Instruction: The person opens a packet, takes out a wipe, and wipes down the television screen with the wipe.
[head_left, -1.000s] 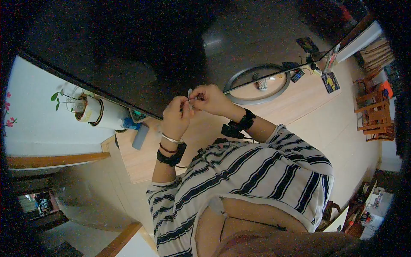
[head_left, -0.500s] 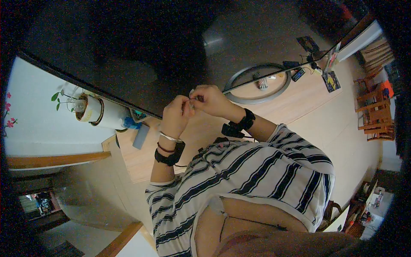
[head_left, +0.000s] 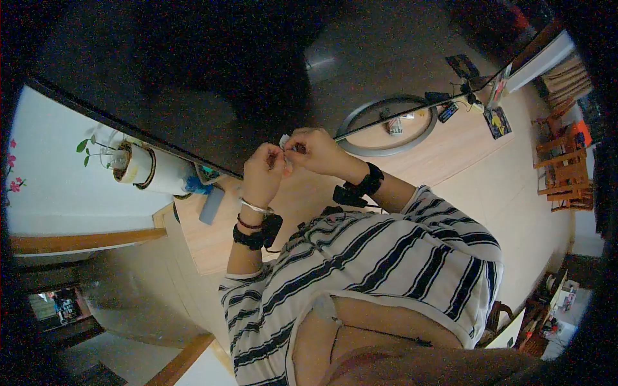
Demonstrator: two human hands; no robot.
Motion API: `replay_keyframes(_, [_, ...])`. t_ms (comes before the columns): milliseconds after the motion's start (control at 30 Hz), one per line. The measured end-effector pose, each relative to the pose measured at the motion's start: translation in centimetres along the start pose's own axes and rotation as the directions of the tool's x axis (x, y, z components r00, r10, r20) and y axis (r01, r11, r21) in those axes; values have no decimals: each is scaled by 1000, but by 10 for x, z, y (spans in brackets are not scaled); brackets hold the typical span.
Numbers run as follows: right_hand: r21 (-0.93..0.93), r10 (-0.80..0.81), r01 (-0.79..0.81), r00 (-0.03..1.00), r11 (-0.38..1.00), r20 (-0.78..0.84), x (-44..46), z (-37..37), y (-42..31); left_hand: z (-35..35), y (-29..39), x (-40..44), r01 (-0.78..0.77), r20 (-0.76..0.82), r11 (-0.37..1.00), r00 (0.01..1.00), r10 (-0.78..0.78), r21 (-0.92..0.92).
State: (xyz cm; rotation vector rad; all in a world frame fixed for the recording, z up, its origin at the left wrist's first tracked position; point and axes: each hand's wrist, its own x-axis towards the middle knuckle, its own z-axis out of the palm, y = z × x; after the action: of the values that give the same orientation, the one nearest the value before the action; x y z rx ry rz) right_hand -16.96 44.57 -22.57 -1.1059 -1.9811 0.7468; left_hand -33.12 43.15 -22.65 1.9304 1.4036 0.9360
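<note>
My left hand (head_left: pixel 262 168) and my right hand (head_left: pixel 314 152) meet in front of a large dark screen (head_left: pixel 212 77), fingertips pinched close together. Between them is a small, thin, whitish thing (head_left: pixel 284 139), like a scrap of film or wrapper. One bit of it pokes up above the fingers; the rest is mostly hidden. Both hands are closed on it, above the light wood tabletop (head_left: pixel 225 241). A silver bangle (head_left: pixel 256 206) and a black strap device (head_left: pixel 255 237) are on my left wrist. Another black strap device (head_left: pixel 367 183) circles my right wrist.
A grey ring-shaped stand (head_left: pixel 386 153) sits under the screen, with a small striped packet (head_left: pixel 394 126) inside it. Black adapters (head_left: pixel 449 113) and cables lie to the right. At left are a potted plant (head_left: pixel 132 161) and a grey slab (head_left: pixel 211 206). Wooden chairs (head_left: pixel 566 168) stand far right.
My fingertips have shifted slightly, and more of the whitish thing shows above them. My left wrist has turned a little. The surroundings are unchanged.
</note>
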Motion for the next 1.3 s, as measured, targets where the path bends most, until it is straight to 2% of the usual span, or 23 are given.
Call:
replay_keyframes(67, [7,-22,22,1000,1000,-21,0,1,0,3,-5,-1,3,2,1000,1000,-3,-29])
replay_keyframes(167, [43,37,-38,999,998,10,-1,1,-2,5,0,-4,57,14,997,998,-56,-57])
replay_keyframes(300, [36,31,-30,999,999,-13,-2,6,2,12,-8,-5,37,-1,999,999,-37,-11])
replay_keyframes(367, [18,24,-23,999,1000,-31,-3,7,5,16,-5,-6,-11,-59,1000,998,12,15])
replay_keyframes(433, [90,128,-125,992,988,-24,-4,7,4,19,-4,-6,3,-81,1000,997,-3,-6])
replay_keyframes(500, [54,113,-112,993,992,-25,-2,6,4,23,-2,-7,15,-104,1000,994,-18,-28])
replay_keyframes(600, [13,111,-111,994,994,-10,0,2,3,26,0,-9,-5,-161,1000,987,4,-6])
replay_keyframes(667, [8,124,-124,992,992,4,1,4,5,25,1,-9,-55,-156,995,985,68,83])
replay_keyframes(733, [115,235,-231,972,966,-20,-1,9,11,29,-3,-7,-104,-193,990,974,122,100])
replay_keyframes(767, [115,235,-231,972,966,-19,-1,10,13,30,-5,-7,-152,-228,981,958,176,119])
replay_keyframes(833, [141,182,-169,979,975,-86,-2,12,13,31,-5,-7,-139,-251,982,953,168,131])
replay_keyframes(933, [159,237,-229,971,960,-38,0,9,12,30,-4,-7,-114,-272,985,951,145,128])
replay_keyframes(1000, [173,212,-201,976,964,-48,0,8,13,31,-5,-6,-101,-269,988,955,129,115])
replay_keyframes(1100, [165,178,-171,984,971,-30,1,2,15,29,-5,-5,-161,-298,971,931,209,179])
replay_keyframes(1167, [141,168,-166,986,976,-2,2,-3,15,18,10,-5,25,-205,977,976,-69,-212])
replay_keyframes(1300, [240,165,-163,986,957,11,-3,-1,17,15,7,-6,-21,-155,968,988,-19,-251])
